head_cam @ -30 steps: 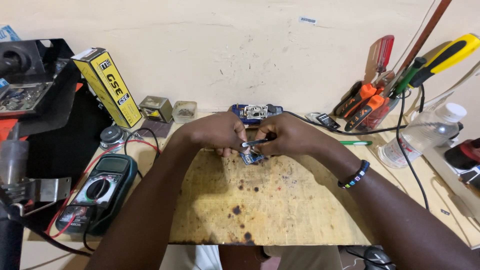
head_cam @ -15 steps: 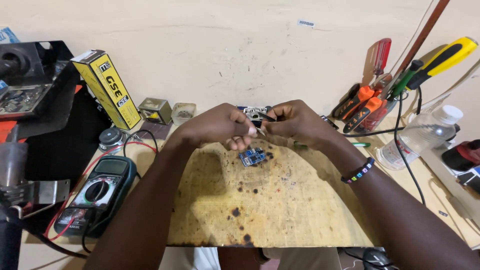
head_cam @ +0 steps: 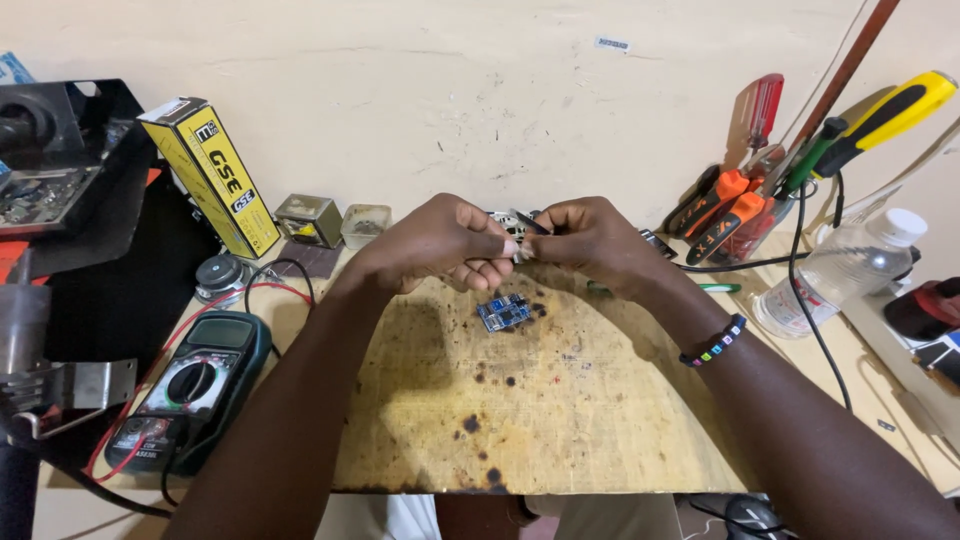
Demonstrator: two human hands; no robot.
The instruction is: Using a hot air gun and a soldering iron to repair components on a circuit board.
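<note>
Seen from above, two bare hands meet over the far edge of a stained, scorched wooden board that lies on a cluttered bench. The left hand is curled closed, its fingertips pinched against something small and pale at the spot where both hands come together; the piece is too small and too hidden to tell what it is. The right hand, with a beaded bracelet on its wrist, is also closed, gripping a thin dark tool, perhaps tweezers, whose slim tip points toward the left hand. Just below the hands, lying flat on the board and apart from both, is a small blue circuit board: rectangular, bright blue, dotted with tiny dark and silvery parts. Left of the wooden board sits a dark green multimeter with red and black leads. A yellow and black box leans against the wall behind it, beside two small open tins. To the right, screwdrivers and pliers with orange, red and yellow handles stand against the wall, near a clear plastic bottle lying tilted.
</note>
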